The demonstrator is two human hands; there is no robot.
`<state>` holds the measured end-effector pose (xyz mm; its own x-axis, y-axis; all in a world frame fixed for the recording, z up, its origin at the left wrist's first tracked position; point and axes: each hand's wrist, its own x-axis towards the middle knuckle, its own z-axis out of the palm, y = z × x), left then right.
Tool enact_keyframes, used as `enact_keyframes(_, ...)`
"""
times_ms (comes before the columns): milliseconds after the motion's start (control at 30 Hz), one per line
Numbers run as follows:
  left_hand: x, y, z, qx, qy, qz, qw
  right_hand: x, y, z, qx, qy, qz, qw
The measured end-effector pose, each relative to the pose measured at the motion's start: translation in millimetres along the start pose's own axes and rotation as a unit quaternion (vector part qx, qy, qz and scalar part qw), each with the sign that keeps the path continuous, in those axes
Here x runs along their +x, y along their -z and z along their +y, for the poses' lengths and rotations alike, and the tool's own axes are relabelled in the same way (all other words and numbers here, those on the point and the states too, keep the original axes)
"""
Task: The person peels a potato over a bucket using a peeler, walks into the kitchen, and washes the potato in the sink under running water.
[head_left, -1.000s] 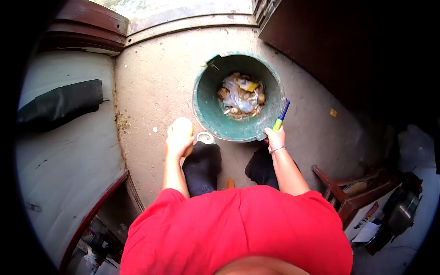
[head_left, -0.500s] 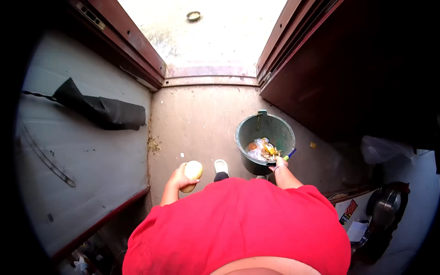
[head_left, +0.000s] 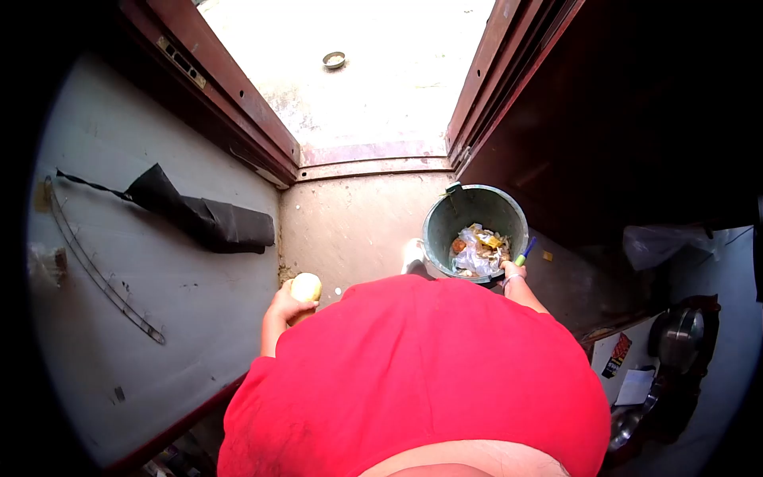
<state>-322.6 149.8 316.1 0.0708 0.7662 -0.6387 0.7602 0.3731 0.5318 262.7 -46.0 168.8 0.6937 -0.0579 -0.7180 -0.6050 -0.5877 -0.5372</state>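
My left hand (head_left: 283, 306) is wrapped round a pale yellow, rounded thing (head_left: 306, 287); its lower part is browner and partly hidden, and I cannot tell its kind. On the other side, my right hand (head_left: 513, 272) grips the near right rim of a dark green bucket (head_left: 430, 232). A slim tool with a green and blue handle (head_left: 524, 253) sticks up from the same hand; its other end is hidden. Inside the bucket lies rubbish (head_left: 479, 250): crumpled clear plastic, yellowish peel-like scraps and a round orange-brown piece.
Ahead is a doorway with a raised sill (head_left: 373, 168) and a dark red frame. A small bowl (head_left: 334, 60) stands on the bright ground outside. Black sheeting (head_left: 203, 219) hangs on the left wall. At right are a plastic bag (head_left: 664, 245) and metal cookware (head_left: 681, 330).
The bucket, held in my right hand, has shifted right and slightly up in view. My left hand has moved left with the yellow thing. The doorway sits lower in view, and one foot has stepped forward.
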Motion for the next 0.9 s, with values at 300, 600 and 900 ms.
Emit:
enact_keyframes(300, 22.0, 60.5, 123.5, -0.002, 0.058, 0.016, 0.998, 28.2, -141.9, -74.7, -0.092, -0.043, -0.03, 0.994)
enact_keyframes(600, 88.7, 102.8, 195.8, -0.054, 0.115, 0.049, 0.991, -12.8, -299.5, -186.5, -0.219, 0.07, -0.083, 0.97)
enact_keyframes(900, 207.7, 156.9, 201.5, -0.053, 0.1, -0.004, 0.994, -63.5, -403.1, -333.5, -0.288, 0.252, -0.123, 0.915)
